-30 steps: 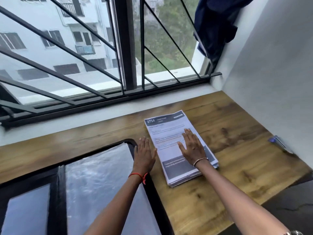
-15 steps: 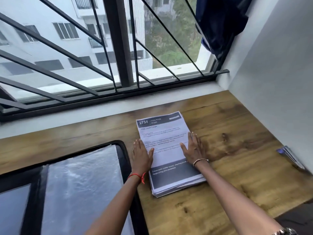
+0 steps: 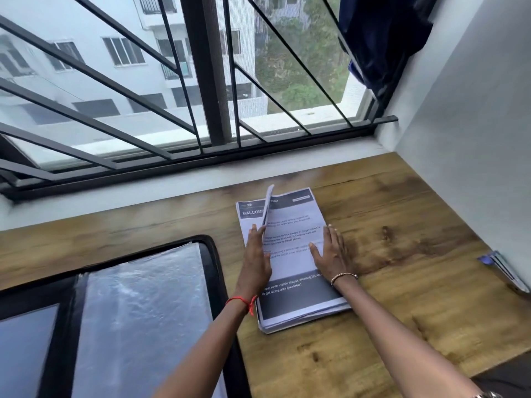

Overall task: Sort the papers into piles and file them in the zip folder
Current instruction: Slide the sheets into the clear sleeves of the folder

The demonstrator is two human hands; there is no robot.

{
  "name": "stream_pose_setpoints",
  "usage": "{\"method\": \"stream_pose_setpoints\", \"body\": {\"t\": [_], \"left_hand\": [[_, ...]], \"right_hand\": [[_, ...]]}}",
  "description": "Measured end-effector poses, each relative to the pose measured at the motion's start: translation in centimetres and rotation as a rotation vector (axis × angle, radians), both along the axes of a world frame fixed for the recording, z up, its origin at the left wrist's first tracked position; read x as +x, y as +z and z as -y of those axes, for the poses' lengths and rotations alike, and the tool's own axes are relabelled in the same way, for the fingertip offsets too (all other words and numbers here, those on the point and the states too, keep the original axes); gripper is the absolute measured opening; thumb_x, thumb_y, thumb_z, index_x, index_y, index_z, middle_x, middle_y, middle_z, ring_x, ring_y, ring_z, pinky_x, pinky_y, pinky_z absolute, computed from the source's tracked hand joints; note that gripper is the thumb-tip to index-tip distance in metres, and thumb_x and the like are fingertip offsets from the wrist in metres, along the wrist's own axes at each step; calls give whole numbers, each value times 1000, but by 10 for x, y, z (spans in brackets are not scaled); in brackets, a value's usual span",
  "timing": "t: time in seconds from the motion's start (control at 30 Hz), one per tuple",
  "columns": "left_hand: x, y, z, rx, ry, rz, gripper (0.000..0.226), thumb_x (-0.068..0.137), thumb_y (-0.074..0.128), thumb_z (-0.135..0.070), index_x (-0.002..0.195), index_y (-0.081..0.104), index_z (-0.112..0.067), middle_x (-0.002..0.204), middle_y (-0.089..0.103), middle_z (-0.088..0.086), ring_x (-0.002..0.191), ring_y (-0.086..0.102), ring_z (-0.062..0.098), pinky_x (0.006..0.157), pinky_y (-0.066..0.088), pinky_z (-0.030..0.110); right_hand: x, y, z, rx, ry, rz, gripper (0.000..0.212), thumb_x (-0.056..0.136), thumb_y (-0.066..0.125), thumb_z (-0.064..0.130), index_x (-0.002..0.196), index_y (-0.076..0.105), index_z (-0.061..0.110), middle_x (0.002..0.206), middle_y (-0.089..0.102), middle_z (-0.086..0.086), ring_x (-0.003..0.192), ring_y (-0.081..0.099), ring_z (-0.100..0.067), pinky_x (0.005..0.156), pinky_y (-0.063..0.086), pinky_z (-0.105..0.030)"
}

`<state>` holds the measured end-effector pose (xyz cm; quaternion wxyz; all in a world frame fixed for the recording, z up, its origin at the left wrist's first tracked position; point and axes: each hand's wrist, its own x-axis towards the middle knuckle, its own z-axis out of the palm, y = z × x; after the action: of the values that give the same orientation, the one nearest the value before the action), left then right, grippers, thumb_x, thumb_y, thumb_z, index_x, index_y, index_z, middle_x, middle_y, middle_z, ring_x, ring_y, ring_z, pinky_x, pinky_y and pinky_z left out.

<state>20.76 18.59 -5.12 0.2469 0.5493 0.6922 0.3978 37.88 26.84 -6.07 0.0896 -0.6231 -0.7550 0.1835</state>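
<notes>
A stack of printed papers (image 3: 301,307) lies on the wooden table (image 3: 402,254), just right of the open black zip folder (image 3: 215,271) with its shiny clear sleeves. My left hand (image 3: 255,254) pinches the left edge of the top sheet (image 3: 296,225) and lifts it, so the edge curls upward. The sheet below shows the word BALCONY. My right hand (image 3: 330,254) lies flat, fingers straight, on the right side of the stack.
A window with a black metal grille (image 3: 201,81) runs along the table's far edge. The white wall (image 3: 474,139) closes the right side, where a thin blue-ended object (image 3: 502,267) lies. Dark blue cloth (image 3: 382,38) hangs at the upper right.
My left hand moved from the folder's edge onto the stack and raised the left edge of the top sheet. My right hand slid to the stack's right side.
</notes>
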Motion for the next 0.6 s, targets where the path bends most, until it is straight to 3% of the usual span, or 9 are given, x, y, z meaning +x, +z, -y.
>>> {"method": "stream_pose_setpoints", "body": {"t": [0.07,0.13,0.27,0.3,0.37,0.43,0.6], "left_hand": [[5,2,2,17,-35,6,73,81,32,22,144,24,-12,154,20,10,144,13,20,109,2,4],[7,5,4,31,-58,8,82,74,27,27,145,21,-14,153,22,11,144,17,22,110,5,5],[6,12,4,79,-74,65,92,67,29,27,147,19,-17,149,33,7,133,38,32,112,28,38],[5,16,4,104,-74,84,90,67,31,26,146,20,-16,147,37,4,129,43,31,109,33,39],[4,27,5,144,-57,156,82,71,34,23,144,27,-15,138,45,-2,121,51,19,104,40,24],[2,37,4,161,-19,289,72,78,36,22,140,33,-13,128,55,-1,110,57,12,91,45,14],[-23,60,8,183,83,647,63,85,41,20,137,36,-16,118,60,9,101,63,21,79,57,35]], "right_hand": [[0,-1,0,-4,-2,-11,87,76,19,56,144,24,2,152,22,-18,141,19,-30,115,14,-37],[1,0,1,-24,-1,-4,84,77,21,53,145,22,3,154,18,-16,142,16,-29,115,10,-36],[2,1,0,-11,4,28,69,92,36,44,147,18,6,156,10,-13,144,7,-25,116,4,-36],[1,2,-1,-5,-2,38,67,94,42,40,147,18,7,156,8,-11,145,5,-24,116,2,-37],[-3,8,-3,22,-39,-4,66,93,47,37,146,20,9,156,9,-10,145,5,-23,115,2,-39],[-11,18,-7,63,-103,-93,65,91,52,35,145,26,8,155,17,-13,143,12,-26,114,8,-39],[-38,53,-20,76,-212,-283,55,91,52,37,136,40,9,133,49,-17,119,48,-35,97,36,-42]]}}
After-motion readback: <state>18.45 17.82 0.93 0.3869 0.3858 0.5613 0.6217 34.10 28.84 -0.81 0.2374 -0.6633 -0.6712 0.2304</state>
